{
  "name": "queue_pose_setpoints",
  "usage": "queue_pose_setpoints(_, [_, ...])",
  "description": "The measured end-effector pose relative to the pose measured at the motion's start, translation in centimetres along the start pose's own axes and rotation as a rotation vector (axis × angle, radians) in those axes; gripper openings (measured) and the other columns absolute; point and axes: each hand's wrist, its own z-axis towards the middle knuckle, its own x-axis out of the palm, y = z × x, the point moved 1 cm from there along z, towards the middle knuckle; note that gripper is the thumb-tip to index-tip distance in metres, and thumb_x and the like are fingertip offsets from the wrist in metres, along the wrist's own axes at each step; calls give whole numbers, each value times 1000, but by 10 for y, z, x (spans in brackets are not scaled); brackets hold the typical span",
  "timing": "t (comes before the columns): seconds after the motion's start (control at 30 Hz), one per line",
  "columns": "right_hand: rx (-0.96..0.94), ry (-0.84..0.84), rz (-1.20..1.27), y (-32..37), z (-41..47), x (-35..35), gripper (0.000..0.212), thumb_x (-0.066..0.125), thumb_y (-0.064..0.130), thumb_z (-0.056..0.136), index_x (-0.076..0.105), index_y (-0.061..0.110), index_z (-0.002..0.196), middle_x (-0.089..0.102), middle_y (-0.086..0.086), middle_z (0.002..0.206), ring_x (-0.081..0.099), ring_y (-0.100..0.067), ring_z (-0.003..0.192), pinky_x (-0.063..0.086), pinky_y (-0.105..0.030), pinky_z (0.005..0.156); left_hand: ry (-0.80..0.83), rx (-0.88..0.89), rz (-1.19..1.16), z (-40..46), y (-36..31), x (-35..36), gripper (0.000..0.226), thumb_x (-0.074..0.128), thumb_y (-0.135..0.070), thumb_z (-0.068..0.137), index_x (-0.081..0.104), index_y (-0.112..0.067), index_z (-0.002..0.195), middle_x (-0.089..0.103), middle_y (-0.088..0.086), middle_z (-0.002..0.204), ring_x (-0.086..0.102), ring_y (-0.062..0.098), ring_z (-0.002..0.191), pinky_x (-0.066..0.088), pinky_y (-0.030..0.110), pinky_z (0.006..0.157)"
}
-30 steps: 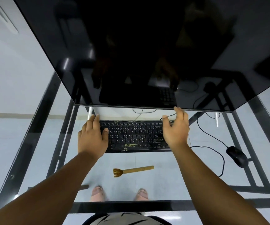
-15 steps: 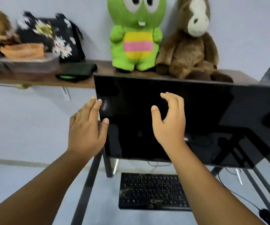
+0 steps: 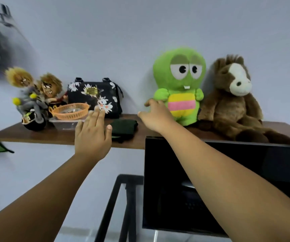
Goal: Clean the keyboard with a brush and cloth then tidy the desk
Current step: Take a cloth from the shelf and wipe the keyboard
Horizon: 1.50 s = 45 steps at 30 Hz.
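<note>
The dark green cloth (image 3: 124, 128) lies folded on the wooden shelf (image 3: 36, 136), between the two raised hands, and no hand touches it. The left hand (image 3: 92, 135) is up in front of the shelf, to the left of the cloth, with its fingers straight and close together and the thumb standing out toward the cloth; it holds nothing. The right hand (image 3: 155, 116) reaches over the shelf just to the right of the cloth and a little farther, with its fingers loosely spread and bent forward, and it also holds nothing. Its fingertips are in front of the green plush toy (image 3: 179, 84), but I cannot tell if they touch it. To the right of this toy sits a brown plush horse (image 3: 235, 100). On the left part of the shelf stand a black bag with flowers (image 3: 93, 95), an orange basket (image 3: 70, 111) on top of a clear container (image 3: 65, 124), and two dolls on a toy motorcycle (image 3: 34, 100). Below the shelf, on the near right, is the black monitor (image 3: 167, 189), and the right forearm passes in front of it.
</note>
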Motion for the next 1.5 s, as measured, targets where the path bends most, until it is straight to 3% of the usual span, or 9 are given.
queue_pose_setpoints(0.27, [127, 352, -208, 37, 40, 70, 63, 51, 49, 91, 42, 11, 140, 44, -14, 143, 43, -32, 130, 40, -34, 101, 125, -11, 63, 29, 42, 18, 56, 29, -36, 100, 19, -21, 154, 13, 0, 163, 6, 17, 150, 6, 44, 119])
queue_pose_setpoints(0.37, [181, 367, -250, 42, 48, 88, 74, 50, 59, 89, 38, 12, 144, 39, -12, 147, 34, -30, 137, 37, -39, 108, 158, -14, 64, 31, 50, 24, 57, 27, -35, 101, 16, -21, 154, 13, -1, 163, 4, 16, 150, 5, 43, 120])
queue_pose_setpoints(0.47, [239, 350, -334, 44, 53, 102, 83, 56, 69, 80, 42, 15, 142, 37, -13, 144, 38, -29, 132, 39, -38, 102, 159, -1, 63, 30, 56, 29, 57, 26, -35, 101, 15, -20, 155, 11, -2, 163, 3, 15, 150, 6, 42, 121])
queue_pose_setpoints(0.6, [253, 349, -343, 43, 64, 107, 75, 70, 59, 76, 49, 15, 134, 45, -11, 135, 44, -27, 125, 43, -31, 82, 146, 23, 49, 28, 59, 32, 57, 26, -33, 101, 12, -21, 155, 7, -3, 163, 0, 15, 150, 4, 40, 120])
queue_pose_setpoints(0.77, [266, 328, -257, 42, 69, 103, 51, 78, 37, 77, 61, 10, 117, 65, -8, 116, 61, -27, 109, 49, -28, 81, 129, 20, 24, 27, 61, 34, 57, 28, -32, 101, 13, -21, 155, 7, -3, 163, 1, 15, 150, 4, 39, 120])
queue_pose_setpoints(0.87, [283, 265, -145, 42, 68, 101, 25, 74, 21, 80, 64, 8, 99, 67, -9, 106, 66, -27, 97, 48, -25, 69, 108, 24, 15, 28, 59, 32, 56, 26, -33, 101, 15, -20, 155, 10, -2, 163, 3, 15, 150, 6, 40, 120])
queue_pose_setpoints(0.97, [258, 163, -100, 48, 65, 91, 10, 67, 14, 80, 60, 11, 87, 67, -9, 103, 66, -28, 97, 46, -24, 68, 86, 39, 21, 28, 53, 26, 61, 19, -38, 95, 19, -20, 154, 14, -1, 162, 7, 16, 150, 8, 41, 120])
queue_pose_setpoints(1.1, [165, 8, 0, 52, 60, 68, 31, 60, 10, 80, 69, 11, 109, 67, -7, 115, 63, -26, 108, 48, -24, 83, 34, 50, 14, 25, 41, 16, 63, 21, -39, 93, 25, -18, 153, 17, 0, 162, 11, 18, 150, 10, 42, 120])
queue_pose_setpoints(1.5, [-81, -436, 505, -22, -54, -38, 33, 74, 22, 75, 68, 29, 106, 65, 4, 111, 60, -7, 101, 48, -28, 96, -57, 64, -229, -81, -47, 6, 58, 29, -33, 96, 24, -20, 152, 17, -3, 162, 6, 12, 150, 9, 40, 120])
